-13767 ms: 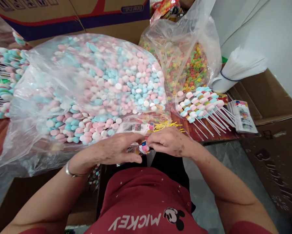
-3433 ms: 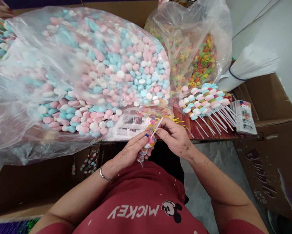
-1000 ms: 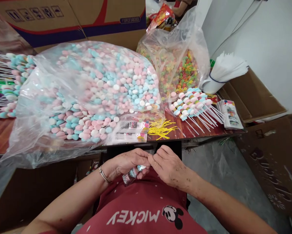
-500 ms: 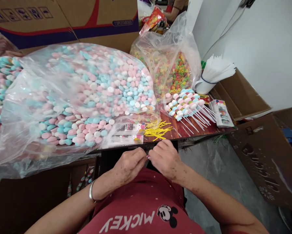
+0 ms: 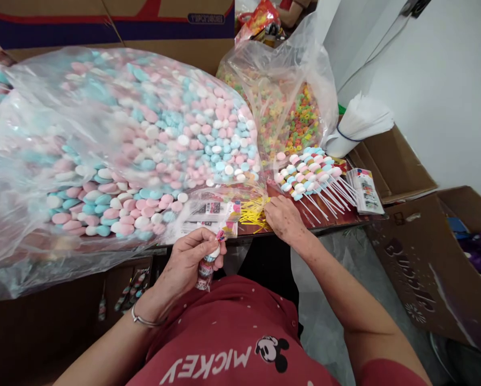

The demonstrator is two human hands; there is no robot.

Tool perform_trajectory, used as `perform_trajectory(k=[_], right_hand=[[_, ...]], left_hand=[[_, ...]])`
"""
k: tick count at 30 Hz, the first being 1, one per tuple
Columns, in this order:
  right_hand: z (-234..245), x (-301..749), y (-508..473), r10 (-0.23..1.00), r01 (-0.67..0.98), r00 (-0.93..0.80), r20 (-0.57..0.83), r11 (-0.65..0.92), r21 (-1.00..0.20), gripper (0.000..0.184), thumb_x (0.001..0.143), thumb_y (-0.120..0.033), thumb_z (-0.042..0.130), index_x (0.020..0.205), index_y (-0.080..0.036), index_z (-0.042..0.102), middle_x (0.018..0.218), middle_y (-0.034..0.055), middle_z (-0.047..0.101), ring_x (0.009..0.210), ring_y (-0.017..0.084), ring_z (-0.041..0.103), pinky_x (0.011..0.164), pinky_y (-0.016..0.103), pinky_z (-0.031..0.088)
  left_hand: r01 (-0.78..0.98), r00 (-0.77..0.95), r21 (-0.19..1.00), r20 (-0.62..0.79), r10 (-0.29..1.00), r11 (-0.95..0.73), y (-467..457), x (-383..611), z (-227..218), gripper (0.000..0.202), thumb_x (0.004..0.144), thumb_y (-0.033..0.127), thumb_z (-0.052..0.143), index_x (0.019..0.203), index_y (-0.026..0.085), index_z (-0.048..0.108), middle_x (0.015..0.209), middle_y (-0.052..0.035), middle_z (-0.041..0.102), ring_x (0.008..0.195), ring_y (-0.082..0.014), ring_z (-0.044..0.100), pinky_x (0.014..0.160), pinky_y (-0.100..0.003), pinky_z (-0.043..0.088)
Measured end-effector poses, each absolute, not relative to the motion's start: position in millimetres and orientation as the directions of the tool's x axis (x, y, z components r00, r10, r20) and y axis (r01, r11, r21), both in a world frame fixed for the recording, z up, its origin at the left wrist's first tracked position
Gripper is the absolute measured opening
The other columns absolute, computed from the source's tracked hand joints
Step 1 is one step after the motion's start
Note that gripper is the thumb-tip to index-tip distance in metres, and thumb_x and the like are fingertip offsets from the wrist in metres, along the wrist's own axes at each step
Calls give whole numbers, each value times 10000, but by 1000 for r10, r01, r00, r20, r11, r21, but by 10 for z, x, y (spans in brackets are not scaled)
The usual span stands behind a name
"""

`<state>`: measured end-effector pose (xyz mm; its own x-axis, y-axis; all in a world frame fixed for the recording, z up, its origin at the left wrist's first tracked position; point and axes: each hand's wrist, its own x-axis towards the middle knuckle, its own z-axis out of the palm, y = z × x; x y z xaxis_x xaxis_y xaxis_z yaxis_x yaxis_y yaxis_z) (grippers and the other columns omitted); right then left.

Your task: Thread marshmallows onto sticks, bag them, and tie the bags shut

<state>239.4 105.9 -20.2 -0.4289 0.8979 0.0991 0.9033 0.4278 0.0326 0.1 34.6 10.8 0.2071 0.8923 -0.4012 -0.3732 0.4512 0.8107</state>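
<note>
My left hand (image 5: 195,254) is closed around a marshmallow skewer in a clear printed wrapper (image 5: 205,273). The wrapper's gathered end pokes up past the thumb, and its lower part hangs over my shirt. At the table's front edge, my right hand (image 5: 285,219) has its curled fingertips on the yellow twist ties (image 5: 251,213), which lie in a loose pile; the exact grip is partly hidden. Left of the ties lies a stack of printed plastic sleeves (image 5: 208,214). Bare marshmallow skewers (image 5: 310,171) on white sticks are heaped behind my right hand.
A big clear bag of pink, blue and white marshmallows (image 5: 143,134) covers the table's left. Behind stands a bag of coloured gummy rings (image 5: 300,115). At the right are a mug of white sticks (image 5: 345,140), more sleeves (image 5: 367,190) and an open carton (image 5: 417,262). Wrapped skewers (image 5: 133,289) lie below the table.
My hands have parted. The right has moved up and forward to the yellow twist ties; the left has moved down-left, bringing the wrapped skewer into sight. The view has shifted slightly.
</note>
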Motion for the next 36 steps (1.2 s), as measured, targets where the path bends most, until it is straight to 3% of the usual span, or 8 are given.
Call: perform_trajectory(k=[8,14,17,20,22,24,29,36], right_hand=[[-110,2585,1132,841,843,-534,87,537,-10,245,958,-173,440,799,-181,627,832,68,636,785,210,475,784,331,339],[-62,2716,1097,875,877,-480,66,479,29,246,930,-94,391,902,-148,630,896,108,671,855,232,545,776,328,394],[-25,2807,1051,887,882,-451,101,460,-104,275,891,-65,391,972,-150,640,972,119,689,934,237,582,802,333,439],[33,2780,954,894,815,-366,258,442,-375,255,904,-146,426,1050,-167,635,1031,105,698,968,225,616,847,346,472],[68,2640,856,914,715,-268,304,400,-573,219,910,-227,474,1064,-188,624,995,67,703,888,189,642,797,314,493],[84,2427,749,938,595,-239,252,347,-725,197,891,-263,519,1057,-201,604,887,22,698,755,147,639,704,269,492],[68,1988,631,906,375,-388,169,323,-869,209,828,-176,510,1034,-207,498,770,-34,655,669,108,597,646,229,455],[54,1916,763,867,273,-490,93,254,-928,210,821,-180,523,1016,-205,451,674,-69,597,608,102,544,628,230,418]], left_hand=[[-407,253,794,-377,891,452,331,-107,46,261,661,276,776,663,158,543,627,-7,680,421,-105,573,397,-184,399],[-408,275,792,-369,888,455,290,-122,41,251,673,269,766,651,153,545,614,-7,676,414,-94,557,414,-188,404],[-407,277,788,-375,885,462,307,-90,70,262,662,260,773,652,155,533,610,-8,677,413,-98,559,410,-191,403],[-420,308,783,-351,884,458,344,-18,91,266,663,259,777,652,154,533,612,-13,682,410,-102,566,396,-186,398],[-429,349,780,-322,880,455,378,54,100,259,662,257,782,656,151,546,620,-21,691,416,-107,579,394,-187,410],[-427,405,773,-302,863,470,420,132,108,253,666,258,781,652,146,555,628,-29,696,426,-112,595,397,-189,427],[-428,472,736,-312,824,524,523,228,90,279,659,271,772,629,141,526,605,-30,686,408,-105,592,378,-179,436],[-460,380,718,-372,847,522,524,188,42,284,658,251,765,783,167,524,598,-19,696,400,-118,591,376,-185,448]])
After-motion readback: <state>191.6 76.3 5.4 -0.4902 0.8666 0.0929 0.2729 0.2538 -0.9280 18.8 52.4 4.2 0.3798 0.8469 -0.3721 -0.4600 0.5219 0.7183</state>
